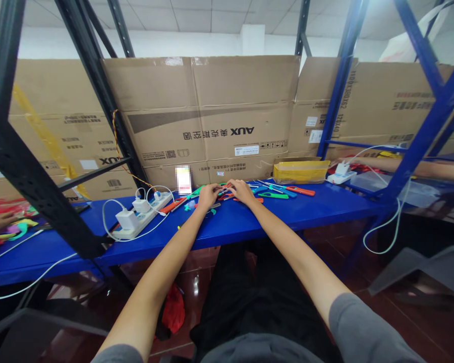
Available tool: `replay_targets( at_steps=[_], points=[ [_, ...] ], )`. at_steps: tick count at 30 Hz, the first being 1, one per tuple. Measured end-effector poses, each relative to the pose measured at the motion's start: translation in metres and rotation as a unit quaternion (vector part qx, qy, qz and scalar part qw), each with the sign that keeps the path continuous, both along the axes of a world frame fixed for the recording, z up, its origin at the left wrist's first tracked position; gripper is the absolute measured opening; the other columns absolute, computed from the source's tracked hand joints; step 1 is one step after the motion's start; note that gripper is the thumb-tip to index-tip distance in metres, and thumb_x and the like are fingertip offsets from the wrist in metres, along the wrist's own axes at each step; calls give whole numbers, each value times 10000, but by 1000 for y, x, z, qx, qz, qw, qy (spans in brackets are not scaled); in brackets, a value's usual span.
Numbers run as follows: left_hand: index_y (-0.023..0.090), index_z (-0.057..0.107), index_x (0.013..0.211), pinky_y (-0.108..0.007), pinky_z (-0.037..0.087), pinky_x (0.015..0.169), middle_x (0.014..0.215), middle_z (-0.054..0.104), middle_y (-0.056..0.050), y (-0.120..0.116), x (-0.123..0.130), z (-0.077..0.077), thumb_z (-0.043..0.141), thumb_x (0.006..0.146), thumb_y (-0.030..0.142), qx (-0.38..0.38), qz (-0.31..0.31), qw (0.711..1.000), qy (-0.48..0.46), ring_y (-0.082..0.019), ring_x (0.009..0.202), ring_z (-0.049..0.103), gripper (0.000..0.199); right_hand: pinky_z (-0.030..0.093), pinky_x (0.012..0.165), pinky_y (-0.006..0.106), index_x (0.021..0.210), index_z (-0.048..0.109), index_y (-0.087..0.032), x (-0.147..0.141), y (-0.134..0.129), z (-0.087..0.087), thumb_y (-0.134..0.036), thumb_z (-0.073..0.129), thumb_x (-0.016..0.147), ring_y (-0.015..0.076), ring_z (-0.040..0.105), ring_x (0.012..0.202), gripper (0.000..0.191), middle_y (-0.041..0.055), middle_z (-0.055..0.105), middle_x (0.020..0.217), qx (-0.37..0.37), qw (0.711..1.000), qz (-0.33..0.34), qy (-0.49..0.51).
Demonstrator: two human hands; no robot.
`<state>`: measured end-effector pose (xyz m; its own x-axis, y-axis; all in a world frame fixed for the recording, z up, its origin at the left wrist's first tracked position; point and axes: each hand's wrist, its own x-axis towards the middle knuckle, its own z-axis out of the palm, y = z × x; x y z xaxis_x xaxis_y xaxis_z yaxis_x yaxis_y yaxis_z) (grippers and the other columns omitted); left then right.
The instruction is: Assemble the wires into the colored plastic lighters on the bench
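Observation:
My left hand [209, 195] and my right hand [239, 190] are close together above the blue tabletop, fingers bent and pinched around a small whitish thing [224, 190] between them. Its kind is too small to make out. Around my hands lie several long, coloured pieces that look like long-necked lighters: an orange one [301, 191] and a green one [273, 195] on the right, another orange one [173, 205] on the left. Small teal pieces [190, 205] are just left of my left hand.
A white power strip [146, 216] with plugged-in chargers and cables lies on the left. A yellow-taped cardboard box [300, 170] stands back right. Cardboard sheets [219, 91] wall the rear; a black post [93, 101] and a blue post [340, 85] flank me. Other people's arms [419, 168] show at both sides.

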<state>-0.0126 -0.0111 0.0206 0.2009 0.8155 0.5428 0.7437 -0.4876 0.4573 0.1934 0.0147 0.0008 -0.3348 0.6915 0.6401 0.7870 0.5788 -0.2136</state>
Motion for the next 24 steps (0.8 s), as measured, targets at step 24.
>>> replay_targets(
  at_steps=[24],
  points=[
    [240, 822, 949, -274, 534, 826, 982, 840, -74, 2, -3, -1, 758, 939, 337, -9, 97, 995, 1, -235, 929, 765, 116, 513, 921, 307, 1200, 759, -234, 2, -7, 2, -287, 631, 1063, 246, 701, 1010, 195, 103, 762, 1076, -35, 996, -77, -7]
  ],
)
